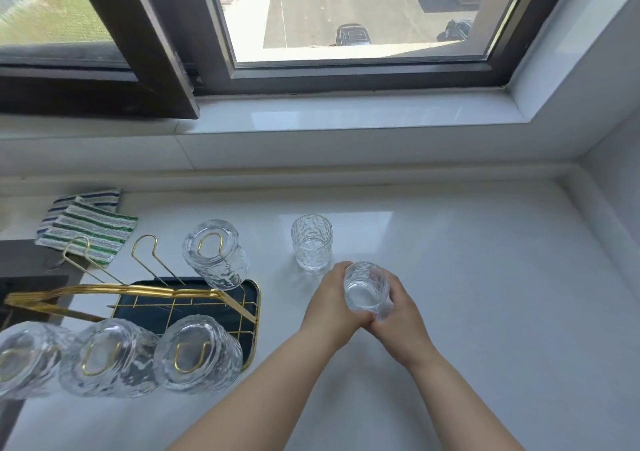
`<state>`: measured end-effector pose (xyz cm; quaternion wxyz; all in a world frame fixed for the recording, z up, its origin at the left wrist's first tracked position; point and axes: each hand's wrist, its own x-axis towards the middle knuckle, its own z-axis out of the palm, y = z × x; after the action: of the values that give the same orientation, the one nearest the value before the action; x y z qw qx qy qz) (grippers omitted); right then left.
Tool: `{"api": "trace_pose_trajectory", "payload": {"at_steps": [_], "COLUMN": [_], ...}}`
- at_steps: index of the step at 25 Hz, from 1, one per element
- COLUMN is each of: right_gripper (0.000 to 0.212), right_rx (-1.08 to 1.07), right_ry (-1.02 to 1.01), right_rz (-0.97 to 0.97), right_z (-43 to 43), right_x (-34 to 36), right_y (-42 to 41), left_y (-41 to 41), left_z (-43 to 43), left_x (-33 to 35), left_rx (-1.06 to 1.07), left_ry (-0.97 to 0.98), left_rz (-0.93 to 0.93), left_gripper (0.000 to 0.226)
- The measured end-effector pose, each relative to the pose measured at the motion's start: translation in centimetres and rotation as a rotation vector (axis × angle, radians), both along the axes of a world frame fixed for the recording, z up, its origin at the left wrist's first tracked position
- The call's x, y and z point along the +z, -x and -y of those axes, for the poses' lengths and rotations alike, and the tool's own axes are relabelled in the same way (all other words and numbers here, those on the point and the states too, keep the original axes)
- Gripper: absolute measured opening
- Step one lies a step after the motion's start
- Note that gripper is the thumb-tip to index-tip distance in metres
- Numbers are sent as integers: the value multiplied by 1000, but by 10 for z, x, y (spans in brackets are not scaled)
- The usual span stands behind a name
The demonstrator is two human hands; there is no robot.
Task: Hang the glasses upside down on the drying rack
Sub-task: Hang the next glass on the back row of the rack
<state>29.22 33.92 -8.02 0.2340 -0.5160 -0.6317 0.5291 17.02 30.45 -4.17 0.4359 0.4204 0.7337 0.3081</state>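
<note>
You grasp one glass (366, 291) with both hands, left hand (332, 306) and right hand (398, 315), right of the drying rack (145, 298). Four glasses hang inverted there; one upright glass (311, 246) stands on the bench (485, 277) beyond.

glasses (366, 287): I see clear, dimpled glass
drying rack (145, 291): shiny gold metal wire
tray (252, 286): dark, smooth
counter (485, 277): white, glossy
cloth (86, 230): striped, ribbed fabric

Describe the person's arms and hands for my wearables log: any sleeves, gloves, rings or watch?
Both forearms are bare as far as the frame shows, with no sleeves in view. The left hand and right hand wear no gloves. No watch, bracelet or ring is visible on either.
</note>
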Motion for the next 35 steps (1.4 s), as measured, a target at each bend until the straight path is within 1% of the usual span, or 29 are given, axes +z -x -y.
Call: {"api": "trace_pose_trajectory", "payload": {"at_steps": [2,5,7,9,10,11,13,14,16,18,19,20,22,25,26,27,29,32,35], "right_gripper": [69,71,70,70,71,75,85,87,85,81,78,77,74,73,76,79,79,80,81], "right_rx": [5,31,40,75,102,136,217,269,338,356,360,377,412,393,391,399,446,545,580], "right_ry": [-32,-108,-169,-197,-172,-102,136,254,368,390,376,349,210,-229,-339,-407,-490,-533,-527], "right_rz": [-17,-45,-68,-133,-201,-305,-579,-691,-799,-823,-809,-775,-633,-198,-92,-8,140,333,468], "right_z": [2,12,22,32,38,44,57,64,79,89,91,93,91,80,76,72,66,56,45], "right_x": [15,48,77,105,117,126,138,140,144,151,157,165,186,215,222,227,227,207,182], "right_y": [-1,2,5,6,6,7,14,20,40,64,72,86,111,159,176,192,222,252,266], "left_y": [-2,-1,6,16,23,30,45,52,70,93,105,120,150,192,205,217,242,266,275], "left_z": [5,17,28,43,53,64,84,95,114,132,138,146,153,149,144,138,124,109,96], "left_x": [15,47,72,99,113,127,147,155,161,161,161,162,169,180,181,179,170,150,129], "left_rx": [-5,22,31,30,31,34,42,51,71,84,77,72,47,-6,-19,-26,-40,-119,-183], "left_ry": [-44,-163,-235,-287,-307,-327,-375,-392,-405,-397,-396,-397,-407,-441,-434,-411,-317,-165,-151], "left_rz": [-37,-87,-75,-10,27,55,107,154,242,238,199,123,-92,-384,-446,-495,-542,-587,-543], "left_gripper": [81,78,73,69,68,66,64,62,57,57,59,60,60,73,74,74,78,86,81]}}
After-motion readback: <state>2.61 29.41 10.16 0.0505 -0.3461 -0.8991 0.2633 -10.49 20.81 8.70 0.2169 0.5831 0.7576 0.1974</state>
